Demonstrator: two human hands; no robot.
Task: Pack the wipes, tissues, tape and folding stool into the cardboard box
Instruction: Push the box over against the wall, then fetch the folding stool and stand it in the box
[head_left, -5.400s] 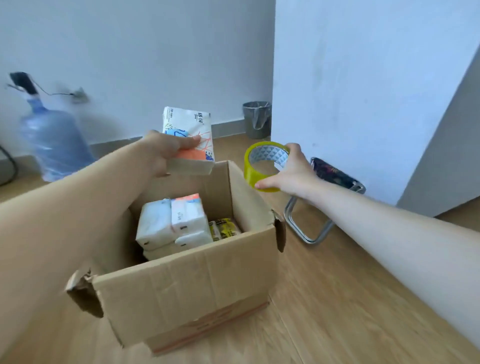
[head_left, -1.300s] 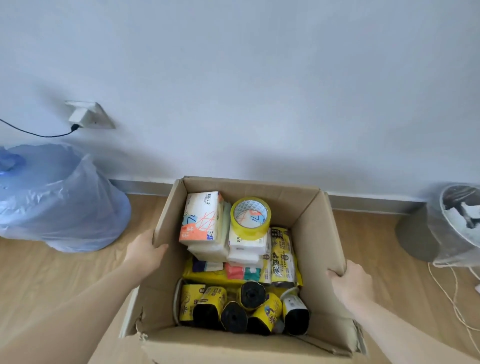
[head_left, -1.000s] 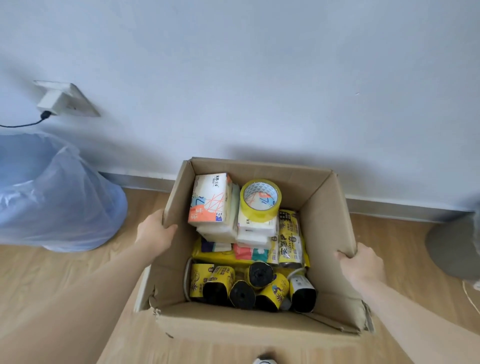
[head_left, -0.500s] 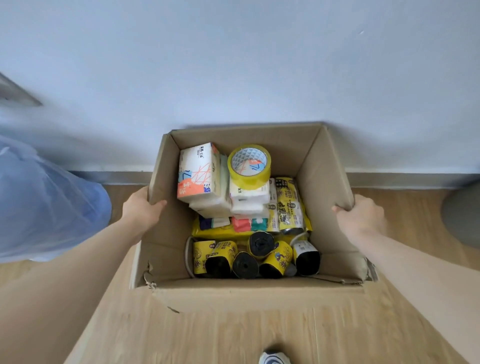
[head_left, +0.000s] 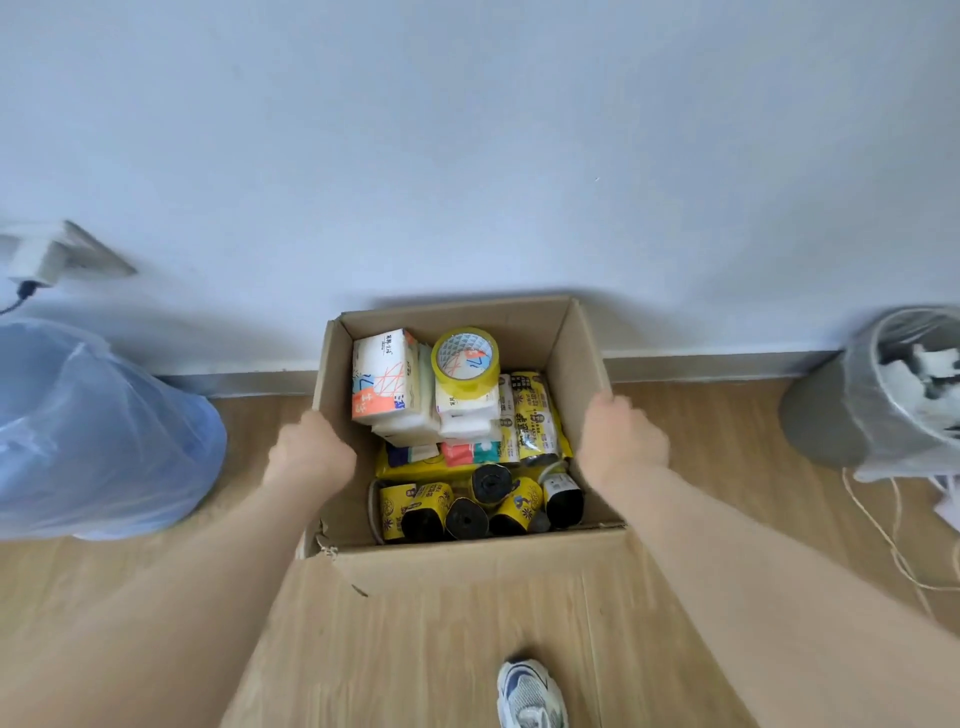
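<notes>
The open cardboard box (head_left: 457, 566) stands on the wood floor against the wall. My left hand (head_left: 309, 457) grips its left wall and my right hand (head_left: 621, 447) grips its right wall. Inside, a white tissue pack with orange print (head_left: 382, 376) lies at the back left on other packs. The yellow tape roll (head_left: 465, 361) rests on white tissue packs beside it. Yellow wipe packs (head_left: 532, 415) lie along the right, and several black-and-yellow rolls (head_left: 467, 506) fill the near side. The folding stool is not in view.
A large blue water bottle in a plastic bag (head_left: 88, 431) sits to the left. A grey bin with a liner (head_left: 883, 395) stands at the right, with a thin cord (head_left: 893, 540) on the floor near it. A wall socket (head_left: 57, 254) is upper left. A sneaker (head_left: 530, 693) shows below.
Five seconds ago my hands held a tissue pack and the tape over the box; both now lie inside. Since then both hands hold the box walls, and it has settled by the wall.
</notes>
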